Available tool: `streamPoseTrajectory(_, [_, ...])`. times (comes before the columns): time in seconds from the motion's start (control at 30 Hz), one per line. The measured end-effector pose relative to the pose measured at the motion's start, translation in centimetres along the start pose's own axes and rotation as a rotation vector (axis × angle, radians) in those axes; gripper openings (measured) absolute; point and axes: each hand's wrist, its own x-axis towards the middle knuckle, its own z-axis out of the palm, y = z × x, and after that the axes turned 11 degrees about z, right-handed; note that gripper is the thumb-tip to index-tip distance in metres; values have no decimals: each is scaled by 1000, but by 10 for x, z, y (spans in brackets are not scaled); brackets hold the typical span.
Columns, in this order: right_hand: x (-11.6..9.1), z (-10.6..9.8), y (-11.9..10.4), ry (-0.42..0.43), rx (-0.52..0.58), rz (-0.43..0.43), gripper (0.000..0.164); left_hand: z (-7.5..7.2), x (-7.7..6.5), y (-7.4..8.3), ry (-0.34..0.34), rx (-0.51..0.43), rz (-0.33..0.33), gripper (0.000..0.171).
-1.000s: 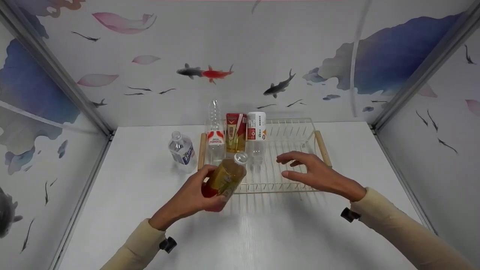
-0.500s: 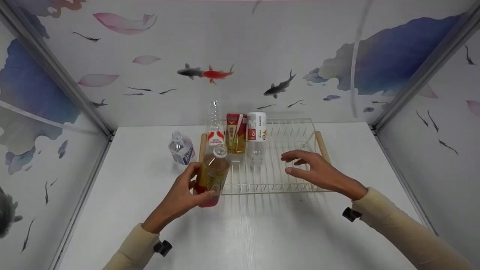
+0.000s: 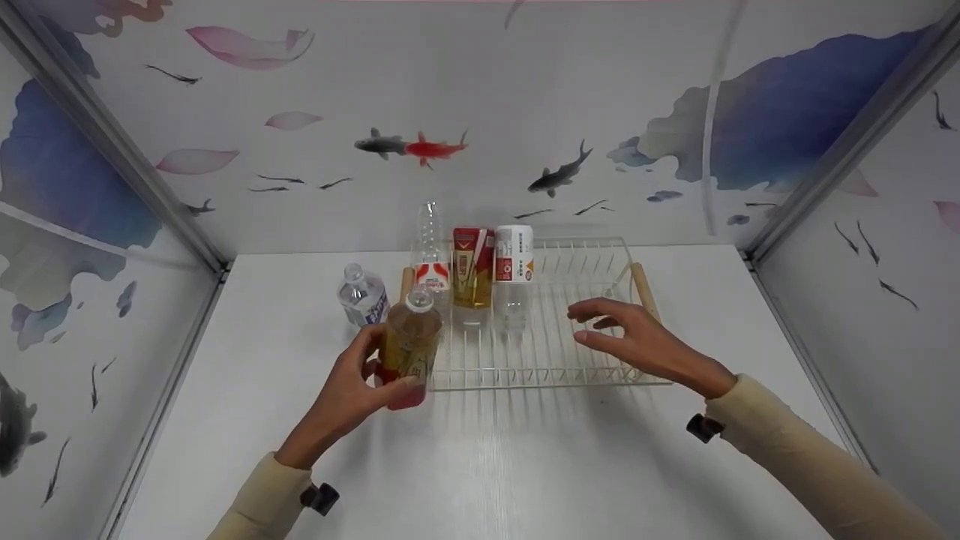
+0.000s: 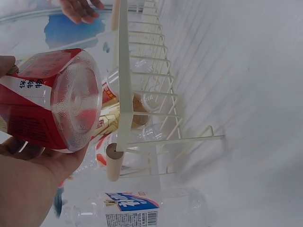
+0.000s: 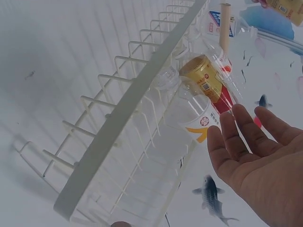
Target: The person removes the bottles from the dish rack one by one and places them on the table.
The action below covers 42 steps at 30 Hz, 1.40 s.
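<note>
The back wall (image 3: 480,82), printed with fish and petals, is rising behind a white table (image 3: 480,472). A wire rack (image 4: 124,75) is standing on that table; clock positions here are running from its centre, twelve toward the wall. Wooden handles (image 3: 644,286) are flanking it at three and nine.

Three bottles are resting inside: a clear bottle with a red-and-white label (image 3: 432,274) at ten, a red-and-gold bottle (image 3: 473,268) at eleven, a white-labelled bottle (image 3: 514,253) near twelve. These are keeping the places they held a second ago.

The left hand (image 3: 349,394), at eight o'clock, is grasping an amber-and-red bottle (image 3: 411,346), fingers on one side and thumb across the front. The bottle is being held clear of the table, mouth up and slightly tilted. Compared with a second ago, it is sitting further toward nine and leaning less.

The right hand (image 3: 637,341) is hanging near the rack at three to four, its fingers released and loosely bent; it is lying slightly further outward than before. A small blue-labelled bottle (image 3: 364,300) is standing outside the rack at nine, unmoved.
</note>
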Motion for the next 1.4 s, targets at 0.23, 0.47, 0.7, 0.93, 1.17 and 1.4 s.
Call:
streamPoseTrajectory(0.23, [2, -2, 4, 9, 1, 5, 44, -9, -7, -7, 50, 15, 20, 78])
streamPoseTrajectory(0.47, [5, -4, 10, 14, 9, 15, 44, -18, -15, -15, 93, 11, 25, 79])
streamPoseTrajectory(0.7, [10, -5, 13, 22, 33, 23, 47, -26, -19, -23, 129, 34, 19, 75])
streamPoseTrajectory(0.93, [16, -6, 16, 45, 56, 43, 51, -30, -21, -33, 152, 48, -1, 75])
streamPoseTrajectory(1.17, [23, -8, 16, 63, 61, 74, 57, -33, -22, -42, 189, 68, -24, 77])
streamPoseTrajectory(1.4, [31, -11, 19, 61, 76, 109, 57, -38, -23, -50, 217, 68, -41, 80])
